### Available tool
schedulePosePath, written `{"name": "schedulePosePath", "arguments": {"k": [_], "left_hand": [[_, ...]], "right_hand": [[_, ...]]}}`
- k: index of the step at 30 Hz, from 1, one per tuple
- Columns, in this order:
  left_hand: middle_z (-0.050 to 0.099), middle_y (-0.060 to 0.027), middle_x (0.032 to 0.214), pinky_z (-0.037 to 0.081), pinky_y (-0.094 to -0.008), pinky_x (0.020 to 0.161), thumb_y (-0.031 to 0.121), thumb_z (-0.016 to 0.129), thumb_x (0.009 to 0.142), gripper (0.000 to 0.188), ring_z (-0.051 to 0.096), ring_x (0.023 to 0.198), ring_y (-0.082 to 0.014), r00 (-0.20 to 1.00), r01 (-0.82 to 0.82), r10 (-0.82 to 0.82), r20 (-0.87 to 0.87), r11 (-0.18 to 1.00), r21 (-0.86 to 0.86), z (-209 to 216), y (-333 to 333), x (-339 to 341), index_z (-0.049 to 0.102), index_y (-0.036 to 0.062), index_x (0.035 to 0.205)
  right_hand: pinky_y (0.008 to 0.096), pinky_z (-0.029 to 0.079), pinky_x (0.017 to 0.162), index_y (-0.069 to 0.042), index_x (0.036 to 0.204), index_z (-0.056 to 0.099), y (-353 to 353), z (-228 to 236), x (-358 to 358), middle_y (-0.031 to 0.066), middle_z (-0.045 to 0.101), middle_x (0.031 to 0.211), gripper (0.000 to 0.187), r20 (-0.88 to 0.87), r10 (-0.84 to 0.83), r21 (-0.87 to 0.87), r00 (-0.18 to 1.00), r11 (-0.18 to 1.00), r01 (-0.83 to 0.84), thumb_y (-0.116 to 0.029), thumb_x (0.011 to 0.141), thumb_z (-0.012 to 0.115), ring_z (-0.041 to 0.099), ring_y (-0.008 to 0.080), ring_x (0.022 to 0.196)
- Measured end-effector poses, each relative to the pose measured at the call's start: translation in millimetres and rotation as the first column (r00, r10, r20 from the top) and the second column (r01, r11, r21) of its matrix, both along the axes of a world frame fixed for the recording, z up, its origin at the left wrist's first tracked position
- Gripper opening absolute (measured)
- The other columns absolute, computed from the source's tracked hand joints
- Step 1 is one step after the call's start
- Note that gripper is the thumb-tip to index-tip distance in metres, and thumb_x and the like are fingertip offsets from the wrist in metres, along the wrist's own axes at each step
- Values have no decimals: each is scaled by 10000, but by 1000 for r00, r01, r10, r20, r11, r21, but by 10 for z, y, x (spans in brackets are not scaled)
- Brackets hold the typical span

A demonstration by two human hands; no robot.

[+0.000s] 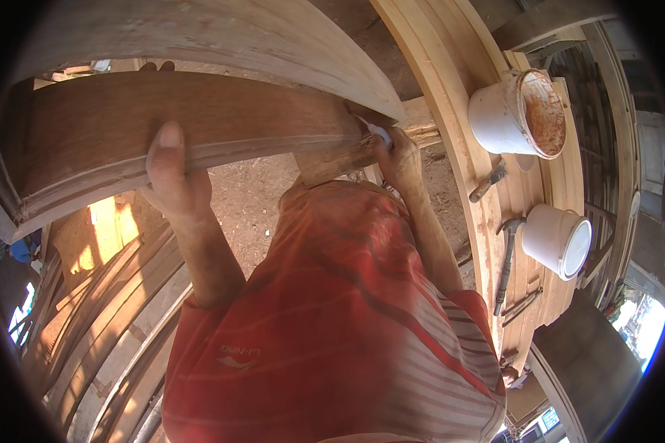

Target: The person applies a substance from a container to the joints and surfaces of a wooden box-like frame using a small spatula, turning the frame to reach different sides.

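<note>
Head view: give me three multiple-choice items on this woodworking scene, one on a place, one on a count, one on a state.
1. Where does the steel claw hammer lie?
A. on the pale wooden frame, between the buckets
B. on the dirt ground
C. in the left hand

2. How many white plastic buckets stand on that frame?
A. one
B. two
C. four

3. What is the left hand doing?
A. hanging free
B. gripping the curved reddish-brown wooden board
C. holding a bucket

Answers:
1 A, the hammer rests on the frame.
2 B, a stained bucket and a cleaner one.
3 B, the thumb presses over the board's edge while the right hand holds something white at its end.
</note>
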State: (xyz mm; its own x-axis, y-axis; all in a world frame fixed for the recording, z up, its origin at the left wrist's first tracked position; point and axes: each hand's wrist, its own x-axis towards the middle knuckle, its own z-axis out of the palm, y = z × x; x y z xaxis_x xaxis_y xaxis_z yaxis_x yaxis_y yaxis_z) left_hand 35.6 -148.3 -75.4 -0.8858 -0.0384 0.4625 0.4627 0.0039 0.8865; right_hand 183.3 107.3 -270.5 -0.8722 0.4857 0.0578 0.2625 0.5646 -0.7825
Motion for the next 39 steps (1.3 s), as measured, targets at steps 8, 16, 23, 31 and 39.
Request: {"name": "schedulePosePath", "arguments": {"k": [8, 16, 23, 31, 39], "left_hand": [[665, -159, 1207, 497, -347, 974, 274, 513, 964, 432, 607, 1131, -218, 990, 67, -88, 110, 982, 176, 30, -1, 3, 656, -85, 1156], [649, -154, 1241, 468, -360, 1009, 304, 527, 923, 473, 587, 1175, -219, 996, 27, -29, 81, 999, 24, 52, 7, 30, 649, -76, 1178], [641, -150, 1258, 467, -368, 1013, 292, 546, 909, 474, 586, 1179, -223, 984, 71, -90, 157, 990, 120, -99, -216, -11, 638, -68, 1202], [646, -181, 1254, 494, -378, 1010, 176, 525, 987, 347, 601, 1146, -238, 994, 83, -90, -54, 990, -115, -266, -376, -35, 628, -88, 1187], [655, -169, 1237, 497, -360, 1003, 202, 508, 982, 378, 597, 1145, -217, 994, 108, -108, 1, 993, -39, -182, -314, 6, 636, -93, 1179]], "right_hand": [[506, 521, 647, -10, 1004, 662, -40, 77, 37, 249, 679, 835, 198, -46, 2, -43, 999, 999, -4, -192, 928, 649, 682, 441, 781], [506, 526, 647, -9, 1021, 668, -36, 56, 47, 253, 685, 838, 203, -31, 0, -42, 1000, 999, -2, -192, 938, 640, 690, 446, 791], [512, 525, 648, -8, 994, 666, -62, 85, 49, 250, 684, 809, 195, -43, -15, -26, 999, 1000, 14, -192, 935, 638, 686, 449, 783], [524, 521, 670, -11, 984, 665, -66, 113, 122, 244, 683, 806, 204, 28, -14, -11, 1000, 1000, 14, -203, 920, 642, 678, 452, 785], [531, 516, 679, -8, 996, 665, -74, 113, 133, 237, 685, 818, 213, 35, -8, 8, 999, 1000, 7, -204, 923, 625, 673, 458, 786]]}}
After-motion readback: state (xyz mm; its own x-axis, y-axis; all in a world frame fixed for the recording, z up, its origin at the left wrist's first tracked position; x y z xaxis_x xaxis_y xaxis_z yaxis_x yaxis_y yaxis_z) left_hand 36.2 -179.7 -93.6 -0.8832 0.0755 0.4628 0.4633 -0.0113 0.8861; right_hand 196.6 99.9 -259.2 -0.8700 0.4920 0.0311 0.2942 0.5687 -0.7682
